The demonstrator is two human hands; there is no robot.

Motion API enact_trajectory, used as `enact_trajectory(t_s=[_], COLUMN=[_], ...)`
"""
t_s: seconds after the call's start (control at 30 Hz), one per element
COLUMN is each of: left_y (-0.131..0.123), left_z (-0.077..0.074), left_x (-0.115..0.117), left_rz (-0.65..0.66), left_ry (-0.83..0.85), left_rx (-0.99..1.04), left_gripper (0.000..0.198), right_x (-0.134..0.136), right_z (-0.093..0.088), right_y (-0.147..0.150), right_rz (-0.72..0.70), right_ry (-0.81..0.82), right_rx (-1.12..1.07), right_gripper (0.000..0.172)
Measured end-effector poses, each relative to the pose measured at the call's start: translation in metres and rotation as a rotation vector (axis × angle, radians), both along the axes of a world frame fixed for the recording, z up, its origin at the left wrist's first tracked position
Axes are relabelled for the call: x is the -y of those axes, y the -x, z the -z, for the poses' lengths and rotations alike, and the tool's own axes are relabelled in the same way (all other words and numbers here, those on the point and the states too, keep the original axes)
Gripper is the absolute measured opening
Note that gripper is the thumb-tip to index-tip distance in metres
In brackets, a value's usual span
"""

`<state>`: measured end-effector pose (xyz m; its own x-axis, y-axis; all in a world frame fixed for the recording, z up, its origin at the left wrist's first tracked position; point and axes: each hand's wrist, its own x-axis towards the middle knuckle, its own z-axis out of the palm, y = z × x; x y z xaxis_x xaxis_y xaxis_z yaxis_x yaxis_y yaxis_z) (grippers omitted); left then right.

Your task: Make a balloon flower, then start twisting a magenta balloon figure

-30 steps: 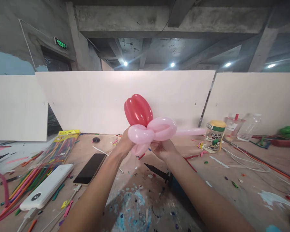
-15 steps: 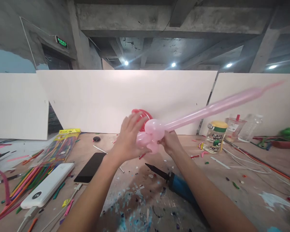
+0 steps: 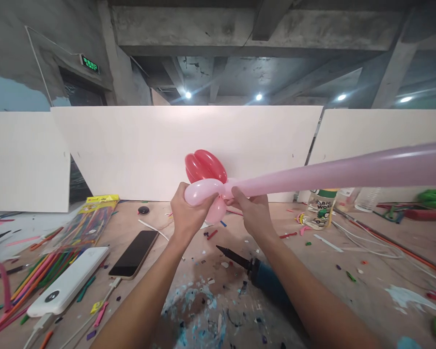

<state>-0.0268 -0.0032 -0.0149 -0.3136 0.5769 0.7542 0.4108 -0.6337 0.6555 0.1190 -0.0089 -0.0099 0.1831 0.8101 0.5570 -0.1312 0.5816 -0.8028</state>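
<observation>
A long pink balloon (image 3: 312,172) is held above the table, its straight length running off past the right edge of the view. Its left end is twisted into short bubbles. My left hand (image 3: 191,211) is closed around these bubbles, thumb near the twist. My right hand (image 3: 252,208) pinches the balloon just right of the twist, thumb on top. Behind the bubbles rises a red balloon (image 3: 205,166) shaped into rounded loops; whether it is joined to the pink one is hidden. Below my right forearm lies a blue hand pump (image 3: 267,278) with a black nozzle.
On the left lie a phone (image 3: 134,253), a white power bank (image 3: 69,281) with a cable, and a bag of balloons (image 3: 89,220). A jar (image 3: 318,211) and bottle stand at right. White boards (image 3: 189,140) line the table's back; balloon scraps litter the tabletop.
The pink balloon's long end has swung down and nearer, now passing the right edge. The bubbles have turned, showing more of the red balloon. My left hand has moved from spread fingers to a closed grip.
</observation>
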Motion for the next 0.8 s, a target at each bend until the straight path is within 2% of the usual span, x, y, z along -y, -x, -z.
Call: enact_trajectory(t_s=[0.13,0.27,0.43,0.5,0.6,0.7,0.8], left_y=[0.0,0.002,0.007,0.01,0.015,0.02,0.022], left_z=[-0.005,-0.005,-0.007,-0.009,-0.011,-0.012,-0.009], left_x=[0.001,-0.002,-0.007,-0.008,-0.008,-0.008,-0.011], left_rz=[0.027,0.03,0.06,0.061,0.078,0.172,0.375], left_ry=[0.053,0.084,0.134,0.147,0.152,0.16,0.199], left_rx=[0.113,0.16,0.232,0.244,0.241,0.176,0.129], left_gripper=[0.044,0.042,0.04,0.041,0.041,0.042,0.043], right_x=[0.002,0.002,-0.005,-0.009,-0.013,-0.016,-0.015], right_z=[0.007,0.015,0.022,0.025,0.029,0.03,0.031], right_y=[0.004,0.004,0.005,0.001,-0.012,-0.021,-0.018], right_rz=[0.017,0.022,0.002,0.036,0.056,0.062,0.093], right_ry=[-0.061,-0.241,-0.441,-0.456,-0.412,-0.413,-0.439], right_rx=[0.075,0.165,0.29,0.355,0.564,0.683,0.563], right_gripper=[0.024,0.034,0.021,0.022,0.036,0.044,0.041])
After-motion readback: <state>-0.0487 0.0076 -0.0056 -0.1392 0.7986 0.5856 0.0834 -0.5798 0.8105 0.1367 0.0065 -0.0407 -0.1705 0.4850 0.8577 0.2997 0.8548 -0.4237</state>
